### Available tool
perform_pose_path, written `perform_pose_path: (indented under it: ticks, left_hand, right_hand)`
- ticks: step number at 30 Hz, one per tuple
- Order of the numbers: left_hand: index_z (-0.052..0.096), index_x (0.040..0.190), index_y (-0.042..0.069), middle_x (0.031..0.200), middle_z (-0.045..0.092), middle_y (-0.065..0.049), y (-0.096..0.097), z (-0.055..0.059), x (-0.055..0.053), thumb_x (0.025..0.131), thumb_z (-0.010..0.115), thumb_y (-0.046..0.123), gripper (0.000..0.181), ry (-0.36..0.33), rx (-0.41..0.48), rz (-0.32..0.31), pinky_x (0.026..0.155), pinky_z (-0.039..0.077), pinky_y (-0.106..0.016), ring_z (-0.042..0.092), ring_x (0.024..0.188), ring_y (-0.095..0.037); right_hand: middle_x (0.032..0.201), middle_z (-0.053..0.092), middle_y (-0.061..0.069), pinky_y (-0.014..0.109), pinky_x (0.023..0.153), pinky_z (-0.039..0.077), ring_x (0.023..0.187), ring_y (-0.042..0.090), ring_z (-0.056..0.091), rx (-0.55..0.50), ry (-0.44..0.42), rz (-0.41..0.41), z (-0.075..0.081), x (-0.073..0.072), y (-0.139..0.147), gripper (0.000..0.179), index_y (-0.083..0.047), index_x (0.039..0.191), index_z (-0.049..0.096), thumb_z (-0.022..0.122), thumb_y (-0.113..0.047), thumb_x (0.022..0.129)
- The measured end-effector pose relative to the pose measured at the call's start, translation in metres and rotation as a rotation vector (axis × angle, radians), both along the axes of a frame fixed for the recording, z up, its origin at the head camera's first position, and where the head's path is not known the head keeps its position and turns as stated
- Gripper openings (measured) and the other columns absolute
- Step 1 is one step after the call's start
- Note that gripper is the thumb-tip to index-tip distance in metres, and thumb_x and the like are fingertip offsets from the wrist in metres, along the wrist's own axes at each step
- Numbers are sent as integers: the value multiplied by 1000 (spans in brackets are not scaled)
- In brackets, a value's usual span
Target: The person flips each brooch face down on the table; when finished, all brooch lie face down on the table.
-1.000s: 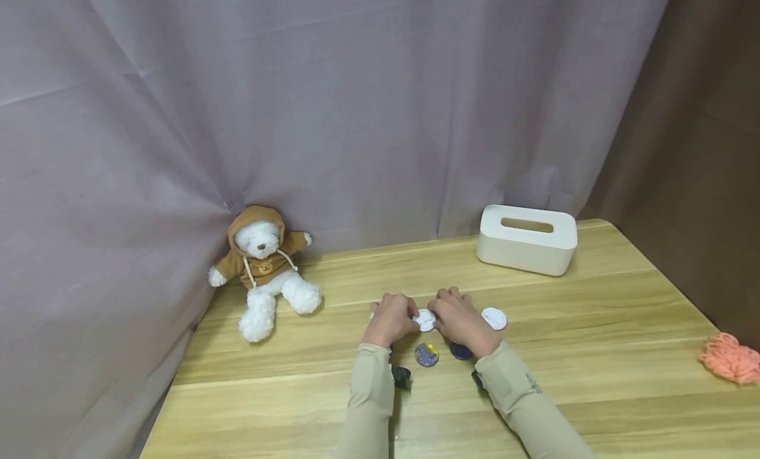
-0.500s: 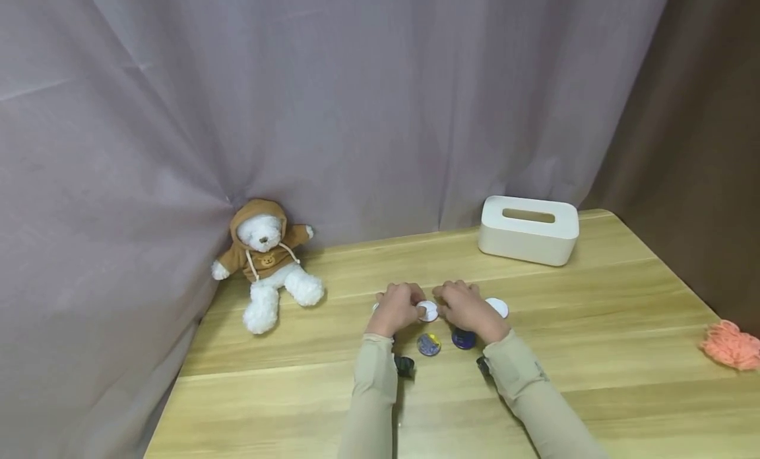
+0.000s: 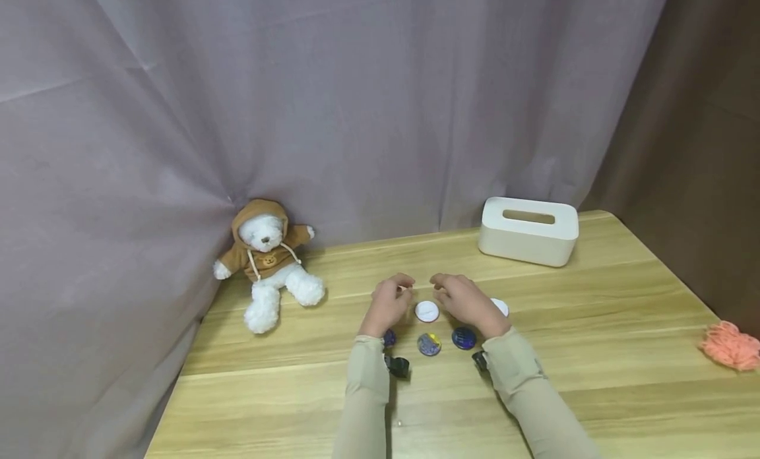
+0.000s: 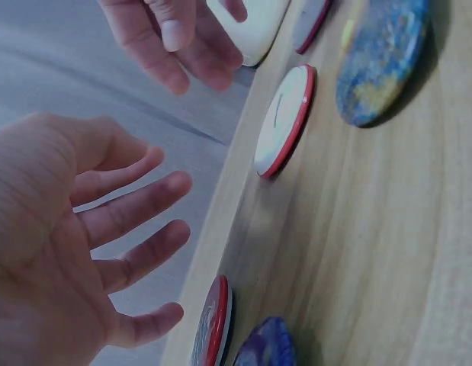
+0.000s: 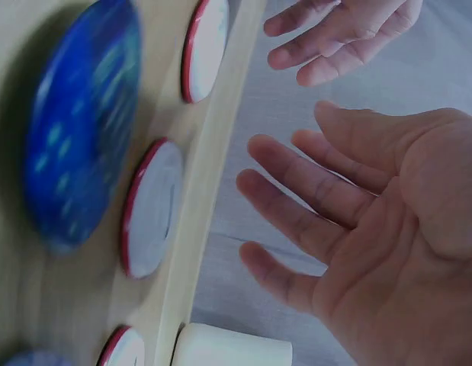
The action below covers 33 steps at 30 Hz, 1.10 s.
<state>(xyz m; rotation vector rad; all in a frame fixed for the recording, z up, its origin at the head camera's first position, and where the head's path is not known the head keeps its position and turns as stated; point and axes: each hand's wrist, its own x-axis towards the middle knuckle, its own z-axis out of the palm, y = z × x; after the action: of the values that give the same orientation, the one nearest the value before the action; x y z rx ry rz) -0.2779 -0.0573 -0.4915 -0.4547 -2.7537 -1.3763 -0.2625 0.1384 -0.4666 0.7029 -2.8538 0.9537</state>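
A round button badge (image 3: 427, 311) lies white back up on the table, its red rim plain in the left wrist view. My left hand (image 3: 387, 304) hovers to its left and my right hand (image 3: 466, 304) to its right, fingers spread and holding nothing. Nearer me lie a blue-and-yellow badge (image 3: 429, 344) and a dark blue badge (image 3: 464, 338). Another blue badge (image 3: 389, 338) is partly hidden by my left wrist. My right hand partly covers a white-backed badge (image 3: 500, 306). One more red-rimmed badge (image 4: 213, 324) shows below my left fingers in the left wrist view.
A white teddy bear (image 3: 267, 261) in a brown hoodie sits at the back left. At the back right stands a cream tissue box (image 3: 525, 241). Coral yarn (image 3: 730, 345) lies by the right edge. A grey curtain (image 3: 356, 116) hangs behind the wooden table (image 3: 267, 399).
Both hands have come away from the middle white-backed badge, where their fingers were at its edges, and have spread apart. The badge now lies flat. The head view has shifted slightly.
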Motion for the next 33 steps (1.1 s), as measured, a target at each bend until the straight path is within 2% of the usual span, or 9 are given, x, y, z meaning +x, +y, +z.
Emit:
perform_pose_path:
  ticks: [3,6,9,12,16,21,29,33]
  left_hand:
    - [68,121,1,114,70,-10,-4,1,0,98,55,7,27,7,59,9,87,53,-37,63,102,-23]
    - [67,120,-2,113,70,-13,-9,3,0,99,51,4,27,44,97,8,81,53,-32,64,99,-23]
    - [67,119,-4,112,70,-15,-15,6,1,99,49,1,28,74,108,9,77,52,-30,64,96,-25]
    - [66,119,-5,112,70,-15,-22,7,2,99,47,-1,29,75,112,11,76,51,-32,65,97,-29]
    - [65,121,-5,112,69,-16,-33,6,4,99,45,-3,30,49,91,20,81,51,-37,65,100,-34]
    - [66,121,-4,111,69,-16,-44,2,5,95,44,-8,34,26,56,36,90,51,-42,65,105,-33]
    - [66,118,-3,110,69,-16,-59,-5,7,87,52,-11,36,-10,-16,30,80,54,-37,67,95,-28]
    - [67,117,-2,110,70,-17,-65,-4,10,81,56,-14,40,-16,-68,21,85,55,-41,67,98,-30]
  right_hand:
    - [116,68,26,54,95,49,108,43,65,-25,-1,-3,4,-2,-6,32,12,125,61,58,-2,96]
    - [116,68,25,54,94,49,108,42,64,-34,4,-21,8,-4,-12,30,11,123,63,60,-1,96]
    - [115,69,23,54,95,48,108,41,64,-38,-5,-35,11,-5,-18,30,9,123,64,62,-2,95]
    - [115,69,23,54,95,48,109,41,63,-48,-20,-32,12,-6,-25,31,8,124,64,64,-1,94]
    - [114,68,24,54,96,48,110,42,62,-61,-29,3,11,-7,-35,33,8,123,64,67,0,91]
    - [113,68,23,53,97,47,111,41,62,-64,-35,25,6,-6,-47,34,9,120,65,69,3,87]
    - [115,68,21,57,99,44,111,41,60,-49,-82,16,2,-4,-71,39,6,121,66,71,6,83]
    - [112,69,18,60,94,43,107,40,60,26,-49,18,-1,-4,-82,40,3,116,69,75,6,77]
